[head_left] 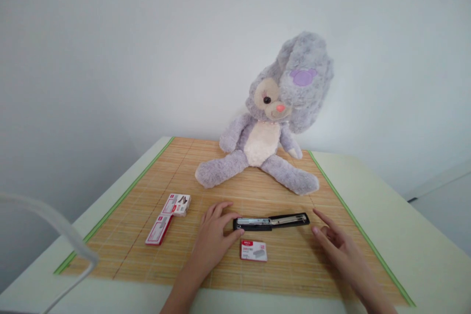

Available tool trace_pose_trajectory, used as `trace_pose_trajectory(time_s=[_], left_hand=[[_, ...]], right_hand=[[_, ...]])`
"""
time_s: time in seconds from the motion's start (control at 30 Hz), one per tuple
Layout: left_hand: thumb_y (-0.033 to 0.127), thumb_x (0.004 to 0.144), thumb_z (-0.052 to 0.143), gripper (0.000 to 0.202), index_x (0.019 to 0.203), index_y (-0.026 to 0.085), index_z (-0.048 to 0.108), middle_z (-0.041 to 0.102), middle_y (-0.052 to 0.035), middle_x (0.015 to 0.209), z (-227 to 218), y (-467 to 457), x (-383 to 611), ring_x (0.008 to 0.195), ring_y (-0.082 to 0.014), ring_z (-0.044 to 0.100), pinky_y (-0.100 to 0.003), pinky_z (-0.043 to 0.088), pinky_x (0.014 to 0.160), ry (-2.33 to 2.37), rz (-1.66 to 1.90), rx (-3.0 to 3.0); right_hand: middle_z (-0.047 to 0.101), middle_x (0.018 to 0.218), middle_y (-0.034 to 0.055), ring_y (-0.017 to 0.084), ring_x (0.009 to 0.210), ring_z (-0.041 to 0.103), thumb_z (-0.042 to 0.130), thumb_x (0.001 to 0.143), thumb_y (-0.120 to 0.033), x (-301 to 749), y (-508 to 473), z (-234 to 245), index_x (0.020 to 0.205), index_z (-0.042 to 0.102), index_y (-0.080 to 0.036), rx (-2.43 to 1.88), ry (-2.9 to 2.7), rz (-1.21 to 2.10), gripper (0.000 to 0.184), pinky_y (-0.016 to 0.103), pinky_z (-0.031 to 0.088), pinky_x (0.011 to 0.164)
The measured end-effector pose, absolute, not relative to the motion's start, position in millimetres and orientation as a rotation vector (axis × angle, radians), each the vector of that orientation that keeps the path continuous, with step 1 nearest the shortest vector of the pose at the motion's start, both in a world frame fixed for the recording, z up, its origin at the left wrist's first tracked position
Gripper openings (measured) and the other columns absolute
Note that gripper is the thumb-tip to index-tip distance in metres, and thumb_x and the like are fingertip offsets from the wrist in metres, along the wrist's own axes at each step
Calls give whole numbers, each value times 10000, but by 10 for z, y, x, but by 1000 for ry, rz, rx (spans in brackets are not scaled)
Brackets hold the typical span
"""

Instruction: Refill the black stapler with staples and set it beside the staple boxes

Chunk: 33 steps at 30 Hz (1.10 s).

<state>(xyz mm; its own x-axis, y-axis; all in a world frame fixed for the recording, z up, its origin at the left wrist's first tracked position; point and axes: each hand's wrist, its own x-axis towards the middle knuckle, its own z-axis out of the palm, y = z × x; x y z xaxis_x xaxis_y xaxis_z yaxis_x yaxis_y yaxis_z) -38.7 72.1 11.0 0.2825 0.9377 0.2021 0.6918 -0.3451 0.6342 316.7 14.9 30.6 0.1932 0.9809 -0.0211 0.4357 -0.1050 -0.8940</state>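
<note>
A black stapler (pixel 272 221) lies opened out flat on the bamboo mat (pixel 176 171), its metal staple channel showing. My left hand (pixel 215 235) rests on the mat at the stapler's left end, thumb against it, fingers spread. My right hand (pixel 336 243) hovers just right of the stapler's other end, fingers stretched out and apart, holding nothing. A small red and white staple box (pixel 253 250) lies between my hands, just in front of the stapler.
Two more staple boxes (pixel 176 204) (pixel 159 229) lie on the mat's left part. A grey plush rabbit (pixel 272 122) sits at the mat's far edge against the wall. The pale table (pixel 405 225) extends on both sides. A white curved object (pixel 62 235) crosses the lower left.
</note>
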Motion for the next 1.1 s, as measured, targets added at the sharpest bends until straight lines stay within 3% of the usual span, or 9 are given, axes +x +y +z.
trace_pose_trajectory(time_s=[0.1,0.17,0.27,0.4,0.57,0.8,1.1], left_hand=[[390,867,760,288,1153,368,734,558,-8,1451,108,721,-384,1347,-298,464,-510,368,1130,1474,769,2161],[391,870,758,296,1165,378,730,556,-4,1455,108,719,-384,1349,-298,462,-514,359,1136,1482,763,2173],[390,863,768,309,1169,385,731,559,2,1454,108,713,-387,1351,-292,462,-496,372,1131,1484,747,2176],[391,858,778,304,1159,378,734,562,1,1453,115,713,-388,1355,-287,465,-488,380,1131,1483,742,2177],[398,857,781,299,1153,377,736,572,-1,1440,126,720,-384,1350,-282,470,-486,374,1136,1484,740,2173],[404,850,789,296,1140,370,739,578,-7,1431,145,692,-381,1360,-280,462,-483,367,1138,1470,753,2154],[404,827,810,309,1129,384,746,580,-1,1433,141,695,-386,1358,-284,468,-481,374,1125,1476,765,2151]], right_hand=[[474,730,-45,130,564,413,538,974,-639,3068,169,224,1596,320,-287,-1512,-1272,1087,747,248,332,488],[472,718,-47,121,550,400,558,964,-646,2932,257,204,1538,408,-278,-1444,-1243,1115,699,237,310,471],[570,810,1,146,666,517,644,910,-646,2790,427,229,1289,614,-239,-1399,-1281,987,557,249,404,554],[658,948,41,199,846,601,668,915,-581,2693,571,383,1130,658,-224,-1382,-1472,854,417,297,477,716],[644,809,-1,166,692,545,653,938,-527,2423,605,698,1107,678,-234,-1478,-1743,772,339,284,408,621],[573,717,-41,137,654,509,653,960,-403,2037,665,947,976,686,-232,-1420,-2008,676,175,259,345,600],[675,839,-31,141,743,570,715,921,-341,1727,735,955,902,668,-239,-1417,-2226,555,114,249,300,621]])
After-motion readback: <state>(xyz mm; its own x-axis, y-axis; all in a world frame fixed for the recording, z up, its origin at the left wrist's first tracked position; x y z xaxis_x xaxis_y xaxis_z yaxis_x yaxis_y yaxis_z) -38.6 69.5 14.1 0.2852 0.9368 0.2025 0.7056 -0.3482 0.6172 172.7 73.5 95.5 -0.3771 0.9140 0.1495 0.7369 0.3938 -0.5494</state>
